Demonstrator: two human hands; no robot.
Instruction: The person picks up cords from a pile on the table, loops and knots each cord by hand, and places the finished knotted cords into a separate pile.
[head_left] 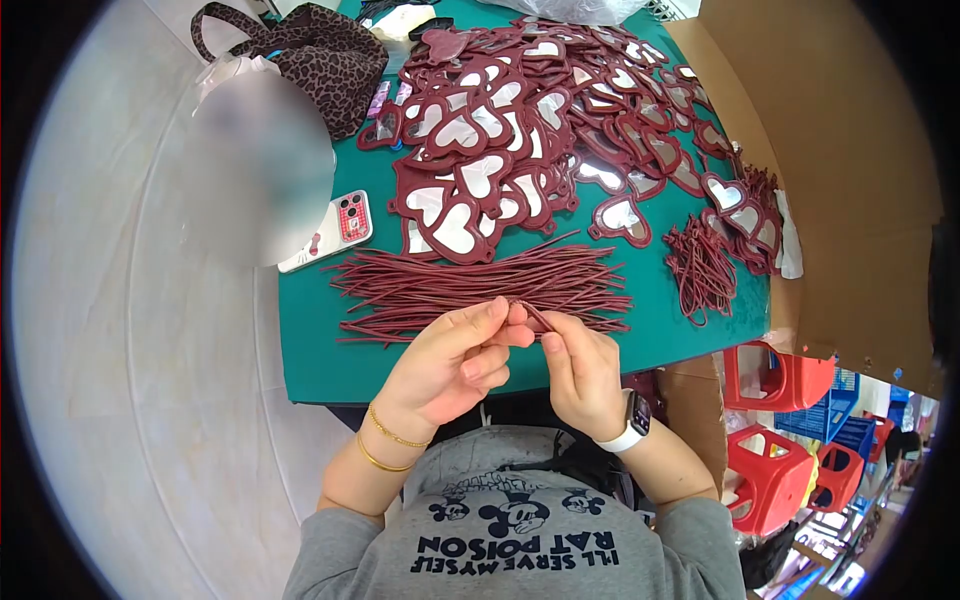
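My left hand (447, 362) and my right hand (584, 374) meet above the near side of the green table. Both pinch a short dark red cord (537, 315), whose ends are partly hidden by the fingers. Just beyond the hands lies a wide layer of loose dark red cords (450, 275), running sideways. Behind it rises a big heap of dark red heart-shaped pieces (481, 176) with shiny heart-shaped middles. A tangled bunch of looped cords (702, 268) rests to the right, beside a few more heart pieces (745, 220).
On the left are a phone (352, 218) in a white case and a leopard-print bag (325, 60). Cardboard (810, 130) stands along the right edge of the green table (330, 370). Red plastic stools (765, 475) are on the floor at lower right.
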